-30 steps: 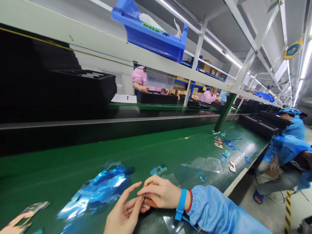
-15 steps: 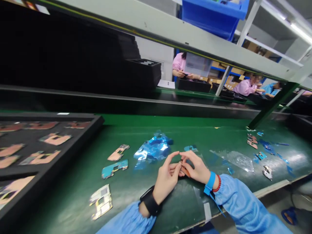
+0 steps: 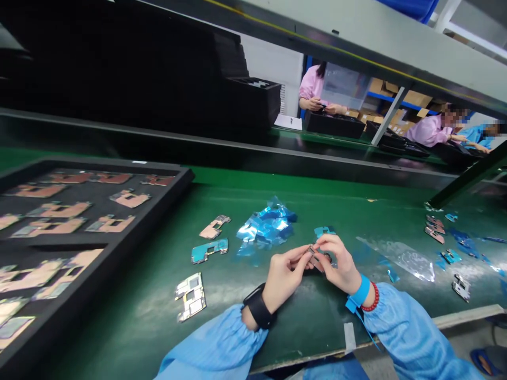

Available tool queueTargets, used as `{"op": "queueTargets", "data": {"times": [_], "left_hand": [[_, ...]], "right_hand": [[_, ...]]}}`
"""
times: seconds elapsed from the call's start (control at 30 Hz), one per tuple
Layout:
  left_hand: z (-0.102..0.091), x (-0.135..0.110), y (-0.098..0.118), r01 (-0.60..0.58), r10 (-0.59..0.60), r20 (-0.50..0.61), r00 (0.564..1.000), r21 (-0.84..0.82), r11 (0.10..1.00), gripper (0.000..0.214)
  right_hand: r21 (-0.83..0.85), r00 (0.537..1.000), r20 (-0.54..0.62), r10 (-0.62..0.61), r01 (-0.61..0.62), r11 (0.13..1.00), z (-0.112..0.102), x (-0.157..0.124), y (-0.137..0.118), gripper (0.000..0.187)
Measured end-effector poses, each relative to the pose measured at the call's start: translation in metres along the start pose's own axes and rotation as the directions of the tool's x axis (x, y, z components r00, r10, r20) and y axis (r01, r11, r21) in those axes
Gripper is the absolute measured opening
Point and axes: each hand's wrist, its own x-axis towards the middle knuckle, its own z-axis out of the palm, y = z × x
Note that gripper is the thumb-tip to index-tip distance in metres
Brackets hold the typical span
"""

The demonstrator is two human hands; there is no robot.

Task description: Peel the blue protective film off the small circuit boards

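My left hand (image 3: 285,277) and my right hand (image 3: 336,264) meet above the green bench mat (image 3: 309,332), with their fingertips pinching a small metal-and-copper part (image 3: 312,252). The fingers hide most of it. A crumpled blue foil film (image 3: 267,227) lies just beyond my left hand. Beside it are several circuit board pieces, including a copper one (image 3: 215,227), a teal one (image 3: 209,250) and a silver one (image 3: 190,296). A small teal piece (image 3: 325,231) sits just beyond my right hand.
A black tray (image 3: 111,162) holding several copper-coloured boards lies at the left. Clear film (image 3: 404,258) and scattered blue and metal scraps (image 3: 447,248) lie at the right. Beyond a dark rail, co-workers in pink (image 3: 315,87) work at black trays.
My view has swung left, bringing the black tray and boards into sight. My hands have stayed together, and the part has turned, now showing more metal than copper.
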Motion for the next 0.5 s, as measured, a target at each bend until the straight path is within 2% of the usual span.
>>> {"op": "queueTargets", "data": {"times": [0.13, 0.27, 0.33, 0.4, 0.5], "left_hand": [[0.002, -0.003, -0.002, 0.039, -0.039, 0.011, 0.999, -0.039, 0.998, 0.042], [0.01, -0.006, -0.008, 0.083, -0.082, 0.015, 0.996, -0.064, 0.994, 0.047], [0.012, -0.004, -0.013, 0.095, -0.096, -0.012, 0.995, -0.067, 0.993, 0.055], [0.013, 0.001, -0.017, 0.098, -0.101, -0.039, 0.994, -0.068, 0.993, 0.063], [0.01, 0.004, -0.017, 0.102, -0.105, -0.051, 0.993, -0.055, 0.993, 0.067]], "right_hand": [[-0.007, 0.998, 0.067, -0.016, 0.017, 1.0, 0.0, -0.001, -0.003, 0.025], [0.046, 0.995, 0.081, -0.064, 0.061, 0.997, 0.001, -0.012, 0.003, 0.027], [-0.036, 0.993, 0.121, 0.006, -0.001, 0.999, 0.004, -0.02, 0.014, 0.025], [-0.048, 0.987, 0.153, 0.049, -0.042, 0.998, 0.009, -0.025, 0.026, 0.023], [0.044, 0.987, 0.151, 0.061, -0.068, 0.997, 0.016, -0.024, 0.031, 0.021]]}}
